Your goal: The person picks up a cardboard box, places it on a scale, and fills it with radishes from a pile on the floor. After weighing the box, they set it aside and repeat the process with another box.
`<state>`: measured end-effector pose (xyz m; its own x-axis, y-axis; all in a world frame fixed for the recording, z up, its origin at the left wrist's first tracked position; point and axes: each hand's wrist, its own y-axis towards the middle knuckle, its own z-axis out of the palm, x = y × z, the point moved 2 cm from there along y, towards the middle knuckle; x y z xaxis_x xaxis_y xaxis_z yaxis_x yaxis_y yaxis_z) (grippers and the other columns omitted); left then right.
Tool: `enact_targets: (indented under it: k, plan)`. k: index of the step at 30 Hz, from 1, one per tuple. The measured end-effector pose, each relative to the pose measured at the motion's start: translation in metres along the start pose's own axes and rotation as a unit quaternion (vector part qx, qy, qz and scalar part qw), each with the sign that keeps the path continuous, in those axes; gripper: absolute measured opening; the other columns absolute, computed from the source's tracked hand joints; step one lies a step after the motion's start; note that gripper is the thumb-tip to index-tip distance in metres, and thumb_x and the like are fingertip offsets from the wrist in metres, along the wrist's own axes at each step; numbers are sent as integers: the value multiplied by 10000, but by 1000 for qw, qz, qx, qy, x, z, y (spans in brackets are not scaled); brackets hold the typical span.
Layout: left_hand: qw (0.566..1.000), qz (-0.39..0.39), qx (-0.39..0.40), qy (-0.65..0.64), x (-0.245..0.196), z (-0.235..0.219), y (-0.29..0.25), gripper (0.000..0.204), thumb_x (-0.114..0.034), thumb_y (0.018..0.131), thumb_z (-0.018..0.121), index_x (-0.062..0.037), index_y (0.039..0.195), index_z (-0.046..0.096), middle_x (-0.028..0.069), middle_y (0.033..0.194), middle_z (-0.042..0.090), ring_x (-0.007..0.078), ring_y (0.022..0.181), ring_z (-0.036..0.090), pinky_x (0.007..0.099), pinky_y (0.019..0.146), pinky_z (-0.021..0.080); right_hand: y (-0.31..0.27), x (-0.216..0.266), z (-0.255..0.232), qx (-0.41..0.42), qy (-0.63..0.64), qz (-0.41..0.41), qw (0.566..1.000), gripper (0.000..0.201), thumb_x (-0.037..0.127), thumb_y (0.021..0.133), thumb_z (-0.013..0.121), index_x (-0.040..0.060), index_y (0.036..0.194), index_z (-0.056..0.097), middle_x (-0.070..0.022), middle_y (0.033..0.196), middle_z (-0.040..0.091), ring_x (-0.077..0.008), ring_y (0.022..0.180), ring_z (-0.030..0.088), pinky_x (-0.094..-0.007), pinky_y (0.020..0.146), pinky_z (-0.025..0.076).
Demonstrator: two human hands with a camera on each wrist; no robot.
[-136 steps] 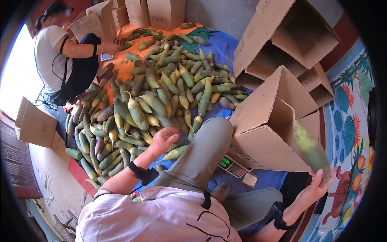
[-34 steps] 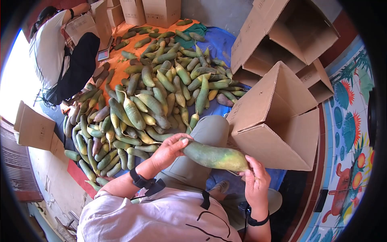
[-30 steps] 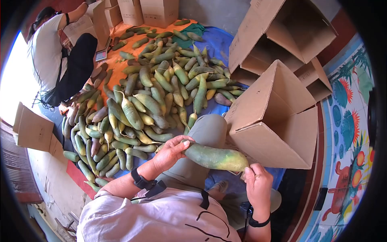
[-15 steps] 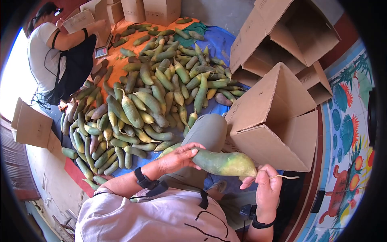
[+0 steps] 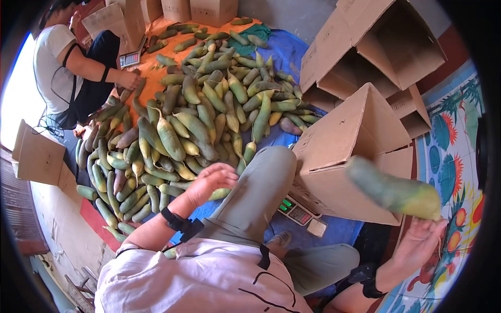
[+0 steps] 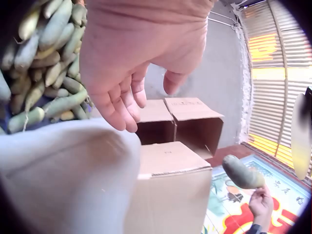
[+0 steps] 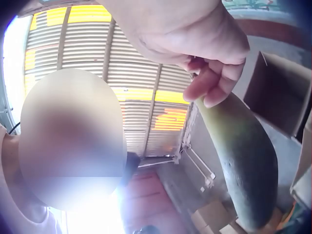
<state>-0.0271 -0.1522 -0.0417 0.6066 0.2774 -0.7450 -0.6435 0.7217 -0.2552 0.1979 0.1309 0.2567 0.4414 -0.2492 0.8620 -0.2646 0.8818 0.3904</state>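
My right hand [image 5: 420, 241] pinches a large green radish [image 5: 394, 192] by its yellowish root end, out at the right beside the carton's open mouth. In the right wrist view, curled fingers [image 7: 209, 85] close around the thin tip and the thick body [image 7: 251, 165] extends away from them. My left hand [image 5: 210, 182] hovers over the near edge of the radish pile [image 5: 198, 125], beside my knee, holding nothing. Its fingers [image 6: 114, 105] hang loosely bent in the left wrist view. An upright open carton [image 5: 326, 133] stands on a digital scale [image 5: 300, 213] with a lit green display.
Empty cartons [image 5: 360, 47] are stacked behind at the right, against the wall. Blue sheeting [image 5: 287, 52] and orange sheeting [image 5: 156, 68] lie under the pile. Another person [image 5: 62, 68] sits at the far left, near a second scale [image 5: 130, 59]. A small carton [image 5: 39, 154] stands at the left.
My left hand has let go of the radish and moved left towards the pile. My right hand has carried the radish right, past the carton. The other person's arm has lowered to the radishes.
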Motion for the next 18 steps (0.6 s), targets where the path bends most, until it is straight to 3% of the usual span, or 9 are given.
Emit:
enact_targets:
  k: [3,5,6,8,9,12,15,16,18]
  plan:
    - [997,-8,-80,9,13,-34,-2,216,-203,881,498,-48,1028,530,78,931,621,170,838,599,303,784,470,22,4,-24,97,22,-29,995,248,267,945,419,38,900,504,-31,706,521,-120,735,504,-288,708,409]
    - [986,-57,-149,56,26,-54,-6,239,-235,881,511,-42,1020,534,85,959,609,166,862,587,290,775,456,29,-9,-33,97,-3,-28,995,243,250,937,442,22,891,513,-39,728,536,-123,714,505,-289,712,417]
    - [984,-67,-154,65,32,-61,-8,244,-264,881,511,-52,999,543,84,957,611,169,866,582,297,769,449,30,-20,-35,79,-105,-46,990,238,241,932,448,15,893,513,-38,732,540,-121,693,500,-285,707,418]
    - [981,-75,-161,83,39,-68,-12,243,-262,880,511,-54,999,545,85,956,612,174,870,582,302,770,450,31,-48,-37,12,-285,-73,956,236,229,913,469,5,861,522,-31,700,530,-114,633,479,-260,672,414]
    - [977,-85,-164,103,41,-70,-13,241,-261,879,511,-55,998,548,87,954,613,179,873,581,306,770,450,40,-54,-43,80,-398,-70,911,263,243,909,473,11,802,532,-31,671,517,-107,641,489,-242,646,404]
    - [979,-73,-152,111,43,-73,-13,236,-241,873,512,-51,1006,553,85,949,616,185,858,588,309,764,451,53,-79,-47,124,-453,-8,883,294,247,900,483,-2,753,536,-42,662,534,-101,624,517,-237,616,412]
    - [978,-82,-148,121,41,-73,-11,225,-230,873,510,-51,1002,558,76,942,618,171,842,594,289,744,456,63,-98,-59,171,-511,-16,843,300,238,869,524,-27,731,546,-56,615,553,-109,614,546,-247,590,422]
    - [975,-83,-159,133,37,-68,-12,221,-229,874,512,-52,999,559,78,943,622,166,840,594,282,737,455,68,-99,-65,219,-585,-17,781,309,239,851,539,-36,710,546,-83,612,553,-121,616,542,-274,594,419]
    - [974,-88,-158,137,39,-68,-11,221,-231,874,513,-54,998,559,78,946,624,165,841,595,279,736,454,63,-105,-69,220,-617,8,756,317,240,846,540,-43,703,539,-100,619,555,-131,616,541,-288,599,418]
